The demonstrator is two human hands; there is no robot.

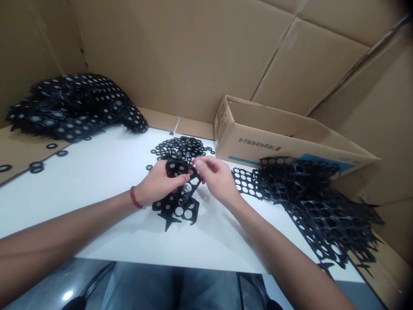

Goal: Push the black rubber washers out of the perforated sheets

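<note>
My left hand is closed on a black perforated rubber sheet, its thumb lying over the top. Some of the sheet's round holes are open and others still hold ring washers. At the sheet's right edge is my right hand, with thumb and index finger pinched together; whatever lies between those fingertips is too small to make out. Just beyond both hands, a heap of loose black rubber rings lies on the white tabletop.
At the back left rises a large pile of black sheets with rings in them. On the right lies a pile of punched-out black sheets, against an open cardboard box. A few stray rings lie at the left. Cardboard walls enclose the table.
</note>
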